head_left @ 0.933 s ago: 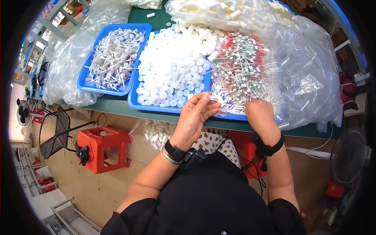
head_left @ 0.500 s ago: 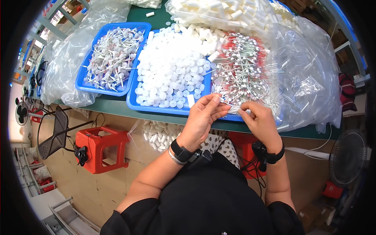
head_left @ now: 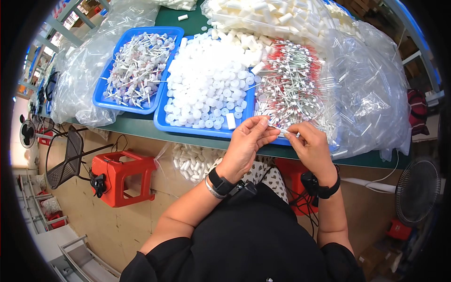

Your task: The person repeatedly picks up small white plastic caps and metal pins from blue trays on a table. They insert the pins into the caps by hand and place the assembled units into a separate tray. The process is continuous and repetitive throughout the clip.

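Note:
In front of the table's near edge, my left hand [head_left: 246,144] pinches a thin rod [head_left: 276,127] between thumb and fingertips. Close beside it, my right hand [head_left: 310,146] is closed at the rod's other end, where a small white piece shows at the fingertips. Its exact shape is too small to make out. Just beyond my hands lies a heap of thin rods [head_left: 291,77] with white ends and red parts. To the left of that heap, a blue tray [head_left: 162,123] holds many translucent white discs [head_left: 206,89], with a white cylinder [head_left: 230,121] at its near corner.
Farther left, another blue tray [head_left: 101,101] holds rods fitted with discs. Clear plastic bags [head_left: 371,94] lie at the right, and a bag of white foam cylinders [head_left: 277,16] at the back. Below the table stand a red stool [head_left: 124,181] and a fan [head_left: 416,190].
My left hand has shifted slightly right, closer to my right hand. Both hands keep their pinch, and the small white piece shows more clearly at the right fingertips.

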A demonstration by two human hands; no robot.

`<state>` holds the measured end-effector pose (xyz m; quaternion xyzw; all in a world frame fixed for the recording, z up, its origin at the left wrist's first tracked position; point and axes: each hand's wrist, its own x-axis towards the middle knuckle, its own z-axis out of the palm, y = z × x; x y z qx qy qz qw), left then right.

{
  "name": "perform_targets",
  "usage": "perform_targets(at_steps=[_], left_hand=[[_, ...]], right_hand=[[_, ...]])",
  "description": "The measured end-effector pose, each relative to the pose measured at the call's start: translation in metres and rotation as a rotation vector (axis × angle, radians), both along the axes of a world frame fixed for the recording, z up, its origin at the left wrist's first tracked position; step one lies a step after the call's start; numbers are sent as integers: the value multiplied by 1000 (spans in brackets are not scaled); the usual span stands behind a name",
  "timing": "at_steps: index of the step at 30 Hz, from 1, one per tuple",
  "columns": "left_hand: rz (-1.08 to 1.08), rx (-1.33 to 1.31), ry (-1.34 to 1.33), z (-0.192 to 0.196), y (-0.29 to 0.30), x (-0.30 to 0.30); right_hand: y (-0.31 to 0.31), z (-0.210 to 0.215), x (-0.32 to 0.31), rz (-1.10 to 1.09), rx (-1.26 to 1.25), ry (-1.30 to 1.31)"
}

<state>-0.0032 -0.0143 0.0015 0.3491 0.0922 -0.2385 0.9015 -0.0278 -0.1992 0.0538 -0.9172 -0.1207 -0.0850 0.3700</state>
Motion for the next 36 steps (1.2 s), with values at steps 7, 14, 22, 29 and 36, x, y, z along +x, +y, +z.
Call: perform_targets(at_steps=[7,14,22,29,36], left_hand=[[-141,144,-93,4,-2,-5],[-149,273,-173,7,4,-9],[99,686,-592,7,15,-1],[636,381,-469,69,139,109],[229,883,-536,34,129,91]], right_hand=[[2,-14,4,13,278,144],[8,-9,1,32,358,381],[35,-10,9,162,-225,-208],[25,10,14,62,-16,-181],[-7,6,17,-102,-53,-121]])
